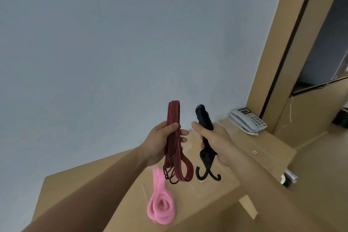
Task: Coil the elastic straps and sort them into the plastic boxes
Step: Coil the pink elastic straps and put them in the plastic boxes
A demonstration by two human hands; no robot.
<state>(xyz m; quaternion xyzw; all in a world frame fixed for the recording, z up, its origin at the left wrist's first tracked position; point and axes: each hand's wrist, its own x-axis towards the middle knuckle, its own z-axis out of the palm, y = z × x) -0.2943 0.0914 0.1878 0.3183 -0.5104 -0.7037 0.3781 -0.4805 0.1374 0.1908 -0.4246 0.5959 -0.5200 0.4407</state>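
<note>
My left hand (162,140) grips a folded red-and-black striped elastic strap (174,118), held upright. Its loops and dark metal hooks (170,174) hang below the palm. My right hand (216,142) holds a folded black strap (203,117), also upright, with two black hooks (207,174) dangling beneath. A pink strap (161,204) lies loosely coiled on the wooden tabletop (207,203), below my left hand. No plastic boxes are in view.
A white desk telephone (247,121) sits at the table's far right corner against a wooden door frame (278,43). A pale wall fills the background. A small shiny object (287,178) sits low at the right, off the table.
</note>
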